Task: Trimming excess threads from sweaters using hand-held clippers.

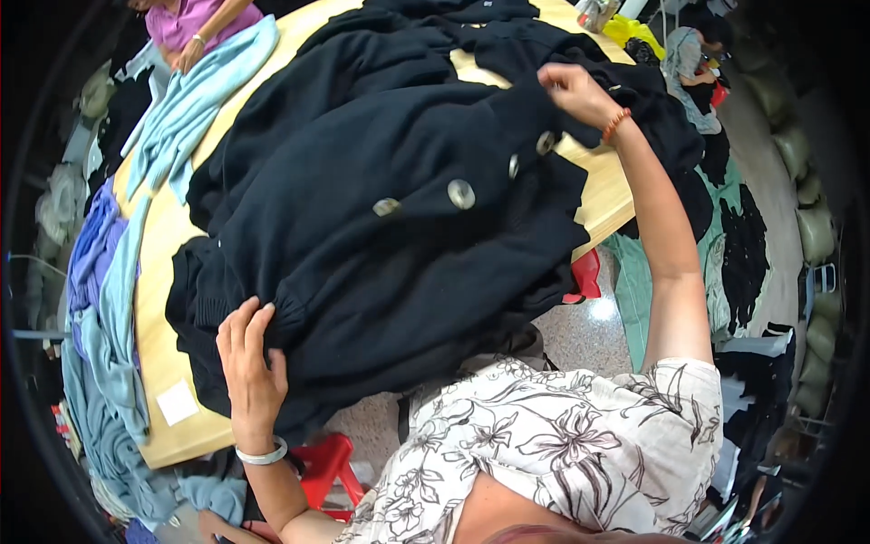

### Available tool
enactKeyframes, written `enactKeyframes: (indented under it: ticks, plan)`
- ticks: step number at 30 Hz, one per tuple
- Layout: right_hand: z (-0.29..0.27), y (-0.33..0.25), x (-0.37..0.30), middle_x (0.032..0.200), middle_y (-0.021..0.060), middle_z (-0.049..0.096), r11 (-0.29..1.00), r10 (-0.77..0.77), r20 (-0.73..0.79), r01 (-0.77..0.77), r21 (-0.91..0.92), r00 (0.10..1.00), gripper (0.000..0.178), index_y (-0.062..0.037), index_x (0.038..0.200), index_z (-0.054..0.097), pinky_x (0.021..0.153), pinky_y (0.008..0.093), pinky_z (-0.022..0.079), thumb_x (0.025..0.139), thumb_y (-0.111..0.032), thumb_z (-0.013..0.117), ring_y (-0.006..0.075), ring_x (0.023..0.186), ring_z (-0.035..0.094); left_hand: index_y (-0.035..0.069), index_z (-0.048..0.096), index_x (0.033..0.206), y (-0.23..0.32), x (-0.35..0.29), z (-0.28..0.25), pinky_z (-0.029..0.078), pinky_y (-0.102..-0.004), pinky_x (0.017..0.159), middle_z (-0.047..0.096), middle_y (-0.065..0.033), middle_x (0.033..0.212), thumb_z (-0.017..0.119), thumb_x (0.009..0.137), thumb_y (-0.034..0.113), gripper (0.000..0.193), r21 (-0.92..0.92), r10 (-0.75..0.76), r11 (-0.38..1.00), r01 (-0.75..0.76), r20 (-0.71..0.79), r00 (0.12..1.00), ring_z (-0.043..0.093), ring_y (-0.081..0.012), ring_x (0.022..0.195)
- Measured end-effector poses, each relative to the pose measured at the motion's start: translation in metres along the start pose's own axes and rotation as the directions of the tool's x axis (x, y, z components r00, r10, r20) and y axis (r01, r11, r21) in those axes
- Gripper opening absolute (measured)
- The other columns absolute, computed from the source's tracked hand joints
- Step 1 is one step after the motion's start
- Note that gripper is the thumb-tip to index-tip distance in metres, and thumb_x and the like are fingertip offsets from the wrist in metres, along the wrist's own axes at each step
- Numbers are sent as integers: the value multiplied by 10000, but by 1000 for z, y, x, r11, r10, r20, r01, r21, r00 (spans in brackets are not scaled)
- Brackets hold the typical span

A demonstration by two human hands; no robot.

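Note:
A black knit cardigan [344,172] with several large, shiny round buttons [461,194] lies spread over the table in front of me. My left hand [249,363] rests on its ribbed part at the near left, fingers stretched out and thumb apart. At the far right, my right hand [582,98] is closed with curled fingers at the cardigan's upper edge, where the cloth rises toward the fingertips. Those fingertips are slightly blurred. More black knitwear [381,36] lies behind the cardigan, and the border between the pieces is hard to make out.
The pale wooden table [181,317] has a small white paper square [177,403] near its left corner. Light blue knitwear [195,100] and purple cloth [95,245] line the left side. A co-worker in pink [195,23] handles cloth there. A red stool [326,467] stands below.

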State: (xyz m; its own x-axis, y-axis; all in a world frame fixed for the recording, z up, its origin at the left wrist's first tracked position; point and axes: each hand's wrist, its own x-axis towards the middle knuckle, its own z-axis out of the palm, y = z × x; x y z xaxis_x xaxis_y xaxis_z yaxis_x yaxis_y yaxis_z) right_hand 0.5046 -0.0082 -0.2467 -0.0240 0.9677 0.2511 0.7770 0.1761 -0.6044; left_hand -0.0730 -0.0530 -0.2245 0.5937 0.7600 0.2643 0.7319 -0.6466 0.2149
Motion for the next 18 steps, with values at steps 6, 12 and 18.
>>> enactKeyframes:
  ticks: [6, 12, 18]
  plan:
    - [28, 9, -39, 876, 81, 736, 923, 382, -46, -378, 70, 923, 216, -24, 1072, 702, 785, 269, 514, 945, -146, 578, 134, 864, 700, 28, 584, 1277, 9, -8, 1, 452, -415, 989, 627, -150, 1115, 684, 671, -126, 633, -231, -99, 969, 86, -46, 994, 587, -331, 1077]
    - [51, -29, -72, 837, 10, 697, 928, 315, -85, -289, 234, 945, 378, -3, 1120, 676, 644, 221, 447, 930, -328, 713, 49, 683, 542, 30, 666, 1103, 12, -14, 10, 488, -408, 870, 618, -128, 1040, 628, 697, -136, 440, -89, 91, 991, -99, -91, 992, 598, -309, 980]
    - [69, -52, -92, 839, -57, 574, 764, 560, 99, -559, 322, 823, 557, -8, 1269, 615, 506, 192, 308, 867, -359, 777, 11, 609, 426, 17, 671, 1036, 10, -25, 16, 492, -404, 862, 622, -123, 1037, 651, 717, -127, 351, -99, 81, 991, -92, -113, 990, 609, -307, 967]
